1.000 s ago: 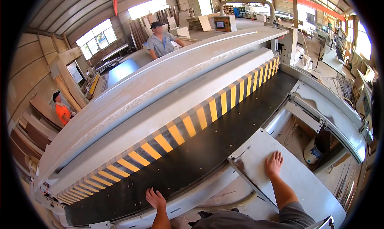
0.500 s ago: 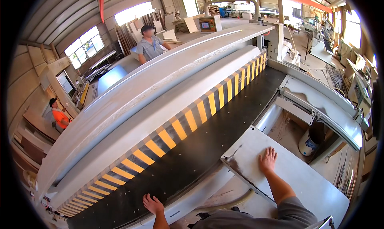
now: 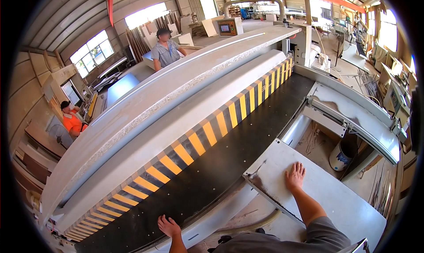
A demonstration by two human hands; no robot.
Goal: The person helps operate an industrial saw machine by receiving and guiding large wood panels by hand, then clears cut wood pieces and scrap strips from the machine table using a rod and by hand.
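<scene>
The machine (image 3: 190, 115) stretches across the middle of the view, right in front of the person, its yellow-and-black striped strip (image 3: 196, 143) running above a black bed (image 3: 238, 151) dotted with small pale spots. At the machine's near edge, the left hand (image 3: 169, 226) lies palm down on the front of the black bed, its fingers loosely parted and nothing seen in it. The right hand (image 3: 295, 177) is flat on the grey tabletop (image 3: 335, 211) that juts from the front of the machine, fingers a little spread, also holding nothing visible. Over the last second both hands keep their places against the machine, so the work there looks paused rather than advanced. What does change lies behind the machine, off its left end: the co-worker in orange (image 3: 73, 122) has turned, and one arm now seems raised near the head. A second co-worker in grey (image 3: 165, 53) still stands behind the machine. The one clear container is a white bucket (image 3: 340, 159) in front of the machine's right part, beyond the grey tabletop; its inside is dark, so its contents cannot be told.
</scene>
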